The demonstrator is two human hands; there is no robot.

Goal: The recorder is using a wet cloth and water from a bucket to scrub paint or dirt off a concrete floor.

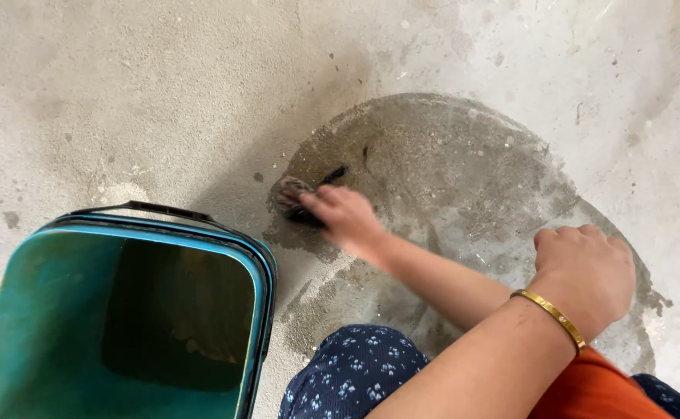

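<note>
My right hand (348, 219) reaches out to the left, blurred by motion, and grips a dark scrubbing pad (293, 195) pressed to the concrete floor. The pad sits at the left edge of a wet, dark, round patch (441, 167) on the floor. My left hand (586, 271) is closed in a fist and rests on the right side of that patch, holding nothing. A thin gold bangle (551, 314) circles its wrist. The left forearm crosses over the right one.
A teal plastic bucket (266, 268) with a black handle stands at the lower left, close to my knee in blue flowered cloth (355, 372). Orange cloth (588, 392) shows at the bottom right. Dry, pale concrete floor (123, 93) surrounds the wet patch.
</note>
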